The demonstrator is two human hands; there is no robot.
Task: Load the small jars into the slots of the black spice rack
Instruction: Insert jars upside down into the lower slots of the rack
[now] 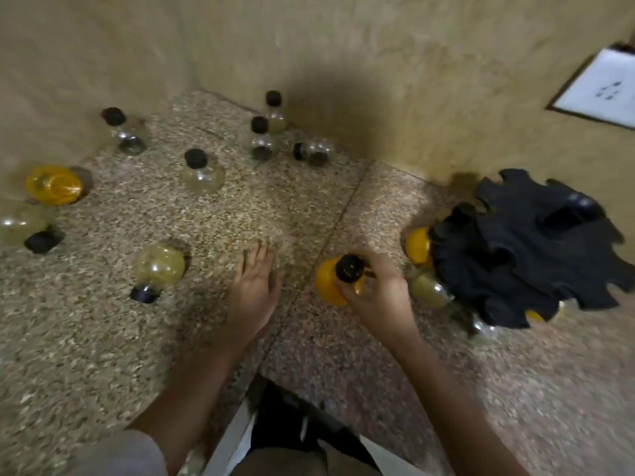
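My right hand (378, 293) grips a yellow-filled jar (328, 285) with a black cap, just left of the black spice rack (536, 249). The rack stands at the right with notched tiers; several jars sit in its lower slots, among them a yellow jar (417, 245) and a pale green one (429, 290). My left hand (252, 290) lies flat and empty on the stone counter. Loose jars are scattered to the left: a green jar on its side (158, 266), a yellow one (53, 184), and a clear upright one (202, 175).
The speckled granite counter (103, 355) meets tan walls in a corner at the back. More small jars (263, 137) stand near that corner. A white wall socket (601, 89) is at the upper right. The counter's front edge runs near my body.
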